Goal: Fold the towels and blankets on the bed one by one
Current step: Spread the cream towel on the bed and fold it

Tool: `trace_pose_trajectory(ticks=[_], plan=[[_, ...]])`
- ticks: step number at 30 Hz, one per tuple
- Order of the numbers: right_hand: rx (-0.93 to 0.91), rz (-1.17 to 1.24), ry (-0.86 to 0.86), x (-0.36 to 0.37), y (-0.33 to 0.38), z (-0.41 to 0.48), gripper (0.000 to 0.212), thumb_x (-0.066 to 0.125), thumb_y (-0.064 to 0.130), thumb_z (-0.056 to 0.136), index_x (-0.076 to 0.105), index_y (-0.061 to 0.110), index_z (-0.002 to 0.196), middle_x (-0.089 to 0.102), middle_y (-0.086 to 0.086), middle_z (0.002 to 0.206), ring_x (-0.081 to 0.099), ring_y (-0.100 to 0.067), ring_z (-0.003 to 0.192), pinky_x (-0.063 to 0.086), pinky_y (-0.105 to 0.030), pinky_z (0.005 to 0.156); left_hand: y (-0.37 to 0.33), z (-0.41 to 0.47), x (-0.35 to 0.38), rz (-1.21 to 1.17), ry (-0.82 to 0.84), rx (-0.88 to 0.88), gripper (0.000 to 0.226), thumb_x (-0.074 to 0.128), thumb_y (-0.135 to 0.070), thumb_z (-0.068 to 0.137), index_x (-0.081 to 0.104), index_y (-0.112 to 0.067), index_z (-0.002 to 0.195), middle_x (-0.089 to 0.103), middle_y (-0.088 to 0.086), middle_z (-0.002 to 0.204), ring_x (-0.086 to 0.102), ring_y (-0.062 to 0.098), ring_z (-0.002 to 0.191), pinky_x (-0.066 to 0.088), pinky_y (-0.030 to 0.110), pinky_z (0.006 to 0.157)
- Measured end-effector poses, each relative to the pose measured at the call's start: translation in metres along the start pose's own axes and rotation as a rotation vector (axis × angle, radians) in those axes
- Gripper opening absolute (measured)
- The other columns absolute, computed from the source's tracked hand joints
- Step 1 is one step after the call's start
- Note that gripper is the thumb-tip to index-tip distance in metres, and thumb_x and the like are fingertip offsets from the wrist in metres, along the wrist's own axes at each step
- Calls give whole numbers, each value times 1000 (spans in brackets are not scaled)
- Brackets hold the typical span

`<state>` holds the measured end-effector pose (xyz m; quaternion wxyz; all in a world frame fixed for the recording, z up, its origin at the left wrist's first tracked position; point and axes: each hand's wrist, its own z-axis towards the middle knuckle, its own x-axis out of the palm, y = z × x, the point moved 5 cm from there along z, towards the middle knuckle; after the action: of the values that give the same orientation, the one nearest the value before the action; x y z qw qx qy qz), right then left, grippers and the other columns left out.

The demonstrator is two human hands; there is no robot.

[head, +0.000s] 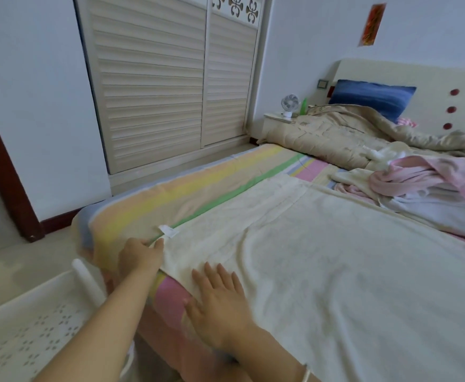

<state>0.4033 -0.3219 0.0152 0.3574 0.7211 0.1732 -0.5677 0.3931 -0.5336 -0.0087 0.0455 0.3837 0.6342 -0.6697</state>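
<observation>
Head view, cream blanket (322, 257) lying where?

— Spread nearly flat across the striped bed (148, 205), near edge along the mattress side, white label (169, 231) poking out at the left corner.

Left hand (139, 257) doing what?

— Pinching the hem just below that label, thumb and fingers closed on the cloth. Probably tugging the edge straight, so as to get a square corner before any fold.

And the right hand (220, 301)?

— Laid flat on the blanket close beside, fingers straight and spread, gripping nothing. Most likely pinning the cloth down, to keep it from sliding while pulling the corner taut.

Anything else waiting?

— Further up the bed, a crumpled pile of pink and white towels (424, 175), unfolded, heaped just past the blanket's far edge; touching it or not, hard to tell. Beyond that, a beige quilt (336, 133) bunched up against a blue pillow (371, 97).

Progress, then?

— Judged early: smoothing stage only, no fold visible in the blanket. Next, presumably, lifting the pinched corner over toward the far side. Worth watching for the loose far edge rucking up.
</observation>
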Motion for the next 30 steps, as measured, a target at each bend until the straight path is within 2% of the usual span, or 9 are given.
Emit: trace_pose_trajectory(ticks=[2,5,9,12,16,20,24,26,30], plan=[[3,120,-8,-7,-2,-7,61,32,47,100,14,26,154,4,1,162,-1,-18,149,0,-37,121,8,-4,4,-294,19,-139,40,75,-48,72,69,-10,83,71,12,91,66,34,84,55,40,79],[86,517,-90,-27,-15,-21,55,40,41,100,26,23,151,26,6,156,22,-11,144,19,-26,117,5,-22,10,-543,45,-258,53,85,-39,63,67,-7,102,69,12,105,66,34,90,56,47,84],[343,1098,-227,-47,-57,-55,45,44,39,99,41,24,141,48,9,137,53,-11,121,45,-29,102,-65,-96,15,-139,-38,379,21,74,-20,82,64,-7,95,67,9,87,55,26,73,42,34,66],[498,1462,-315,-63,-101,-95,40,47,36,100,45,15,134,56,-2,125,64,-21,105,55,-35,88,-118,-174,56,-49,135,720,14,72,-21,84,72,-18,98,70,-2,90,62,20,77,46,30,67],[591,1803,-480,-89,-175,-172,59,46,53,96,51,4,128,65,-15,118,68,-30,100,56,-45,84,-164,-296,105,-46,367,1001,6,67,-32,87,71,-28,88,64,-11,82,60,12,75,47,27,66],[656,1760,-616,-115,-261,-271,73,46,65,89,60,2,124,69,-14,103,67,-25,94,54,-35,75,-187,-434,137,-75,605,1247,19,58,-40,91,71,-27,85,59,-8,77,56,10,72,39,24,58],[791,1548,-654,-135,-334,-378,48,67,39,87,63,0,115,69,-16,99,67,-27,91,52,-35,74,-196,-564,160,-84,833,1448,21,54,-36,93,69,-22,88,64,-3,88,58,17,81,33,24,61],[857,1429,-647,-142,-362,-431,34,64,27,91,63,-2,109,69,-14,93,67,-25,86,53,-33,72,-200,-614,176,-85,916,1450,24,54,-38,94,69,-21,85,67,-2,84,59,17,77,32,21,58],[981,1155,-694,-158,-408,-516,26,58,23,96,63,-1,100,69,-10,82,67,-19,76,53,-25,59,-204,-692,219,-13,1140,1378,29,55,-41,91,62,-20,72,53,-3,65,49,16,64,35,25,57]])
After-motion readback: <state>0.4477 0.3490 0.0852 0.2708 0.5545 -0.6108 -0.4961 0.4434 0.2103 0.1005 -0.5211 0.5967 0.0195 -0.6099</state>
